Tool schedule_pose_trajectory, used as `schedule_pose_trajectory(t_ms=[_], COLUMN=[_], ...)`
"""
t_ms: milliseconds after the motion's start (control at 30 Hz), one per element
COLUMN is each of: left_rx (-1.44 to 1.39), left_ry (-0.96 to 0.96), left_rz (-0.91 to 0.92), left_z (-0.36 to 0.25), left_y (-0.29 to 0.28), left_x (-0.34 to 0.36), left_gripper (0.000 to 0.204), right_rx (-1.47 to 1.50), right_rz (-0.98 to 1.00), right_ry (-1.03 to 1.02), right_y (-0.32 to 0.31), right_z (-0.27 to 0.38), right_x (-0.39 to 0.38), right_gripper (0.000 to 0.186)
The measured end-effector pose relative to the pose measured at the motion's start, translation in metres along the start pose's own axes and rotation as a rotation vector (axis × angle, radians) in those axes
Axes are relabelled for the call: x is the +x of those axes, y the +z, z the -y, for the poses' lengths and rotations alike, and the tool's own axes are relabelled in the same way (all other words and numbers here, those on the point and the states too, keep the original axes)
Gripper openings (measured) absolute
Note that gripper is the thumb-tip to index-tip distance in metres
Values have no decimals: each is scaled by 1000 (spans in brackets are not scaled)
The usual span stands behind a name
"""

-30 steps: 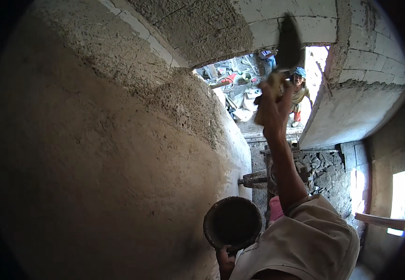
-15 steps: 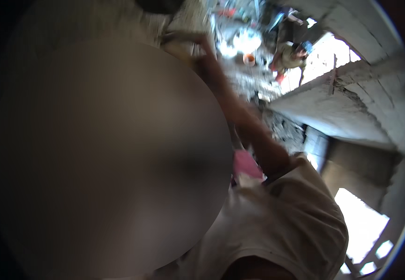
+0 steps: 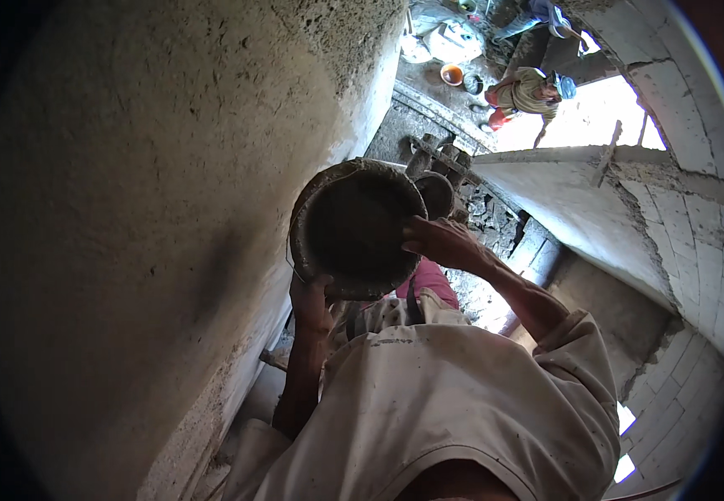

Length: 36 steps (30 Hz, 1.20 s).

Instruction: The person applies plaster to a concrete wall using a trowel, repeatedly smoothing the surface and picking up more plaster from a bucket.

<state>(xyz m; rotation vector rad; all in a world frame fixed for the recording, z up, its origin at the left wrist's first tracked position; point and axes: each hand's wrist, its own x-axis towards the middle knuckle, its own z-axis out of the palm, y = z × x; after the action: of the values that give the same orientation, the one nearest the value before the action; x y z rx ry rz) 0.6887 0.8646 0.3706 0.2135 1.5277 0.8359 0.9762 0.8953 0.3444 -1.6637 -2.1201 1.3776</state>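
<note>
A round, dark bucket (image 3: 362, 289) crusted with dried mortar is held up before my chest, its mouth facing me. The inside is dark; I cannot tell what it holds. At the bucket's lower left, my left hand (image 3: 312, 306) is closed on the rim, thumb over the edge. My right hand (image 3: 443, 242) grips the right side of the rim, fingers reaching inside. Just beyond the right hand, a second dark round container (image 3: 436, 195) shows in part beside some rough timbers (image 3: 438, 159).
A rough plastered wall (image 3: 145, 200) rises close on my left. A block wall (image 3: 579, 188) runs along the right. Far below, a person (image 3: 533, 92) in a blue head covering stands near an orange bucket (image 3: 452, 75) and pale sacks (image 3: 454, 42). Rubble (image 3: 489, 219) lies below.
A large blurred shape that covered the left side is gone. My right arm, stretched far forward before, is now bent. The bucket is now visible between both hands.
</note>
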Motion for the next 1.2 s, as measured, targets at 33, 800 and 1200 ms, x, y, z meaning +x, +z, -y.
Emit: schedule_pose_trajectory(t_ms=[33, 800, 1200], left_rx=[24, 111, 94], left_ry=[35, 132, -29], left_rz=[4, 217, -196], left_z=[1, 41, 54], left_y=[3, -49, -88], left_x=[3, 58, 65], left_gripper=[50, 48, 47], right_rx=[32, 1346, 1372], right_rz=[-27, 45, -1511], right_ry=[-111, 211, -135], right_y=[13, 52, -132], right_z=[-20, 43, 128], right_x=[4, -99, -77], right_gripper=[35, 50, 44])
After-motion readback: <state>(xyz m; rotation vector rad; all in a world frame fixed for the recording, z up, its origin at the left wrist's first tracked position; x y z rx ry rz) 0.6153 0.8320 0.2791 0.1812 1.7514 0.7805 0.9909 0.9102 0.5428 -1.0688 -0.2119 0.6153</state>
